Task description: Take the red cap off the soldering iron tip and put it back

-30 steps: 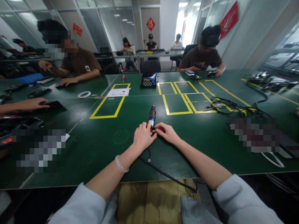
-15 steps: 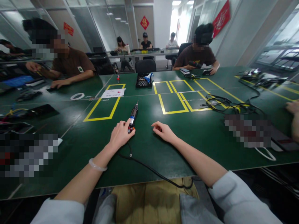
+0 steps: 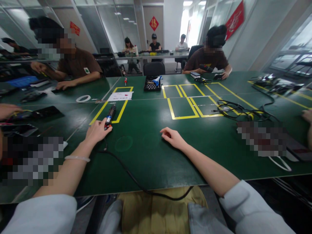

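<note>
My left hand (image 3: 98, 130) is closed on the rear end of a black electric screwdriver (image 3: 110, 115) with a silver and blue label. The tool lies over the near part of the left yellow-taped rectangle (image 3: 122, 112), its front end pointing away from me. A black cable (image 3: 126, 171) trails from it across the green table (image 3: 151, 162) and over the near edge. My right hand (image 3: 174, 137) rests on the tabletop with its fingers curled together, touching no object; nothing shows in it.
A printed paper (image 3: 120, 96), a roll of white tape (image 3: 83, 98) and a black tray (image 3: 152, 85) lie farther back. Coiled black cables (image 3: 226, 108) are at the right. People sit across the table, and another person's hand (image 3: 9, 111) reaches in at the left.
My left hand has moved left with the screwdriver, from the middle of the table to the left taped rectangle, drawing the cable along. My right hand has stayed in place.
</note>
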{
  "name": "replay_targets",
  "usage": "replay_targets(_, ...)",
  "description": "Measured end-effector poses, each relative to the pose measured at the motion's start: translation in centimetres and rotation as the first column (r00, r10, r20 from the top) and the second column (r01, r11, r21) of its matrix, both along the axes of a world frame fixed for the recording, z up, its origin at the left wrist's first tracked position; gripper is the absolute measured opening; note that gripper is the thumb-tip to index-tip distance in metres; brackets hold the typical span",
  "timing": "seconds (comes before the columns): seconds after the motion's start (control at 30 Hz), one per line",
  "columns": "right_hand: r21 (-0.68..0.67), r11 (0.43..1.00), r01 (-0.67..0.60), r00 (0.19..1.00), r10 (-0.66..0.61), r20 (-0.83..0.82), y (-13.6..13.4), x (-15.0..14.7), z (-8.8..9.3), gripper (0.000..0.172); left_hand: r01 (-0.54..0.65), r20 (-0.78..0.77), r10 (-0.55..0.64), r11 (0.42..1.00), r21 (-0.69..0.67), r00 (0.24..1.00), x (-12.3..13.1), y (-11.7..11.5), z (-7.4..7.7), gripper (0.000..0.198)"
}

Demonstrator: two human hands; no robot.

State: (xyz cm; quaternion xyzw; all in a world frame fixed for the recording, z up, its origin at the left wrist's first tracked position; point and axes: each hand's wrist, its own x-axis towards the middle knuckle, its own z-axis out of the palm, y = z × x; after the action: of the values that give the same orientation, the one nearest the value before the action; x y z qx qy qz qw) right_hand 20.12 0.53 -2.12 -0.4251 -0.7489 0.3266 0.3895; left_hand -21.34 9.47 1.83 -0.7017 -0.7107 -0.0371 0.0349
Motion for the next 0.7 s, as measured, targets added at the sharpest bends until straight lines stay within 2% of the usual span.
replay_targets(0.13,0.003,1.0,-0.01,1.0,0.01,0.0,0.1,0.0,-0.2,0.02,-0.023,-0.034,0.023,1.0,0.019,0.999,-1.0,0.2,0.1,0.067)
replay_targets(0.3,0.001,1.0,-0.017,1.0,0.017,-0.001,0.2,0.0,-0.4,0.02,0.032,-0.155,-0.001,0.98,0.194,0.988,-0.1,-1.0,-0.1,0.052)
replay_targets(0.47,0.003,1.0,-0.018,1.0,0.018,0.001,0.2,-0.1,-0.4,0.02,-0.042,-0.161,0.076,0.978,0.206,0.984,2.1,-1.7,1.3,0.039)
replay_targets(0.53,0.002,1.0,-0.015,1.0,0.015,0.007,0.2,-0.1,-0.3,0.019,-0.054,-0.091,0.074,0.976,0.213,0.993,3.9,-1.9,2.2,0.038)
replay_targets(0.6,0.005,1.0,-0.016,1.0,0.016,0.008,0.2,-0.2,-0.4,0.019,0.004,0.06,-0.016,0.979,0.204,0.998,6.7,-2.4,2.7,0.038)
replay_targets(0.67,0.008,1.0,-0.02,1.0,0.02,0.006,0.2,-0.2,-0.4,0.02,0.131,0.286,-0.175,0.977,0.166,0.942,10.0,-3.1,2.8,0.036)
replay_targets(0.7,0.008,1.0,-0.023,1.0,0.023,0.004,0.2,-0.2,-0.4,0.02,0.221,0.407,-0.258,0.966,0.136,0.876,11.8,-3.6,2.6,0.035)
